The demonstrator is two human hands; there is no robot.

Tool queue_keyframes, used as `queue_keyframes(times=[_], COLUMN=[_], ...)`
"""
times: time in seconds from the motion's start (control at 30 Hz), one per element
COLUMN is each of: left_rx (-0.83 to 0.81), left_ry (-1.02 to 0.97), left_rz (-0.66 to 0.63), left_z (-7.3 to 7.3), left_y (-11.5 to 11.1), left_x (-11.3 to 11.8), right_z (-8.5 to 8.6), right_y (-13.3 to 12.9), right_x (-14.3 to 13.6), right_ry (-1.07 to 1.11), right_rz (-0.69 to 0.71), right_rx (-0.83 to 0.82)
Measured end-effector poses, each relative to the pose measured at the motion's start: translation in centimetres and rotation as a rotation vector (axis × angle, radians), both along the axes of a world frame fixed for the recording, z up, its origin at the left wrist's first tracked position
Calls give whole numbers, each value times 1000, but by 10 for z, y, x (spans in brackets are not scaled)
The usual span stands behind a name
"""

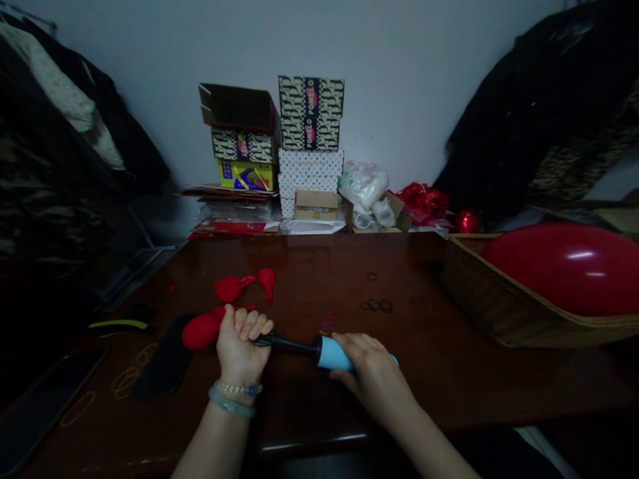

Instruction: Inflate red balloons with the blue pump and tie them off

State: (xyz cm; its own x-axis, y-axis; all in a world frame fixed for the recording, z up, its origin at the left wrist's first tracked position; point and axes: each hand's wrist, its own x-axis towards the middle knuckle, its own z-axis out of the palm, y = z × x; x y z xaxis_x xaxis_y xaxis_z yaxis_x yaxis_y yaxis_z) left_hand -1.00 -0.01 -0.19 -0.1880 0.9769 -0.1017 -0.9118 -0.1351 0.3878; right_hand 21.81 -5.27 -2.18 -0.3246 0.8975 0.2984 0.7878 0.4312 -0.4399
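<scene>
My left hand (245, 342) is closed around the black end of a hand balloon pump (333, 354). A slightly swollen red balloon (200, 331) sticks out on the left side of that fist; its neck is hidden by my fingers. On the pump's light blue barrel my right hand (372, 372) is wrapped, with a black rod showing between the two hands. The pump lies nearly level above the table's front part. Just beyond my left hand are flat red balloons (233, 289), another one (267, 282) beside them.
On the brown table (309, 266), black rings (377, 305) lie right of centre and yellow rubber bands (128, 379) at left, near a dark phone (50, 399). A wicker basket (479, 313) with a large red balloon (574, 266) stands right. Stacked boxes (312, 113) line the back wall.
</scene>
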Motion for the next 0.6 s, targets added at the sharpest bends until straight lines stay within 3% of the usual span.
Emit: queue_keyframes(times=[0.23,0.6], left_rx=[-52,-89], left_ry=[-21,-28], left_rz=[-24,-42], left_z=[-10,-17], left_y=[1,-1], left_x=[16,41], right_z=[-8,-12], right_y=[-9,-10], right_x=[-17,-26], right_ry=[-12,-6], right_rz=[-73,-77], right_rx=[28,39])
